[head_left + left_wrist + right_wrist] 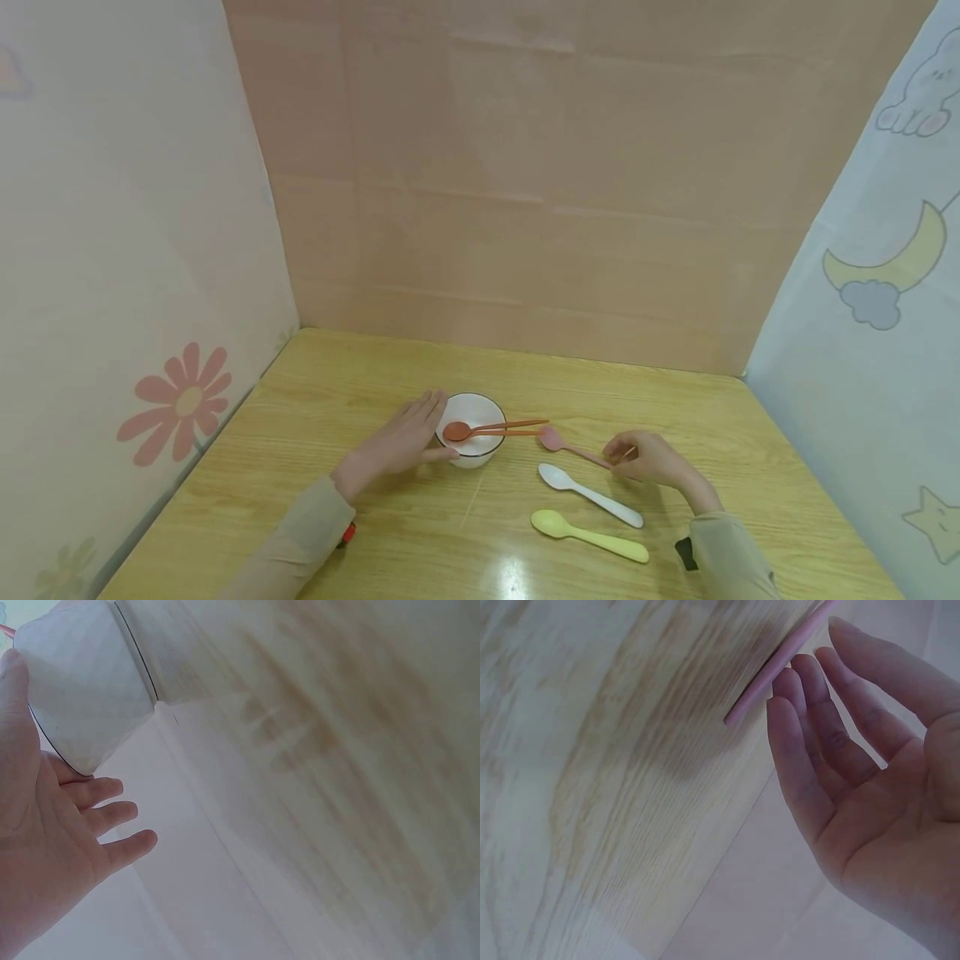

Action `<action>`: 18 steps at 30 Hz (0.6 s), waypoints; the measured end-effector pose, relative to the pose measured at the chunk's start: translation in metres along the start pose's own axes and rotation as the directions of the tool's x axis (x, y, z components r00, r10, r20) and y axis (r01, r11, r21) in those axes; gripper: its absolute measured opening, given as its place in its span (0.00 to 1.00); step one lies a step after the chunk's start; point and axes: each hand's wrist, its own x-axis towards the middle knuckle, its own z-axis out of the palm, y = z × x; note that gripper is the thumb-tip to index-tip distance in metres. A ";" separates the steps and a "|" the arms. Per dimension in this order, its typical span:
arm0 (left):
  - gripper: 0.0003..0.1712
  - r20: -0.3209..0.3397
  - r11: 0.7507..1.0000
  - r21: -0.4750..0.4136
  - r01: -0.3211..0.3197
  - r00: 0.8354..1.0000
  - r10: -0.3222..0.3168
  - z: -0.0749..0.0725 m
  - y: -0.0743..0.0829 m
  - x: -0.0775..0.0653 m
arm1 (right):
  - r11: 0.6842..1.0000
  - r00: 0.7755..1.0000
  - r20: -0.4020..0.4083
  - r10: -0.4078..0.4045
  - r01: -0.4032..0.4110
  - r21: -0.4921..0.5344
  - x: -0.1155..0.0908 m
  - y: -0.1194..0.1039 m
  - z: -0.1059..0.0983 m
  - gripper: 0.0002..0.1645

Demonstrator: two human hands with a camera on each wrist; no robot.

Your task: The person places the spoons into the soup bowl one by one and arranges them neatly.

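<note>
A white bowl (pixel 471 409) with a dark rim stands on the table. Inside lies an orange spoon (pixel 457 431); two thin orange handles reach over the bowl's right rim. My left hand (pixel 401 435) rests against the bowl's left side, thumb at the front, fingers fairly straight. The left wrist view shows the bowl (pixel 86 682) between thumb and index finger, the other fingers spread. Over the handle end of a pink spoon (pixel 551 439) is my right hand (pixel 648 458), fingers loosely bent. In the right wrist view the pink handle (pixel 776 664) lies beside the fingertips, not gripped.
A white spoon (pixel 592 494) and a yellow spoon (pixel 588 536) lie right of the bowl, nearer the front. Behind the wooden table (pixel 375 358) rises a brown backdrop (pixel 525 208). Patterned white sheets flank it on the left (pixel 150 250) and right (pixel 862 392).
</note>
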 end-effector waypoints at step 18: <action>0.55 -0.009 1.000 0.008 -0.021 1.000 0.021 -0.003 0.001 -0.001 | 0.999 0.999 -0.029 0.016 -0.017 -0.050 0.006 0.006 0.005 0.12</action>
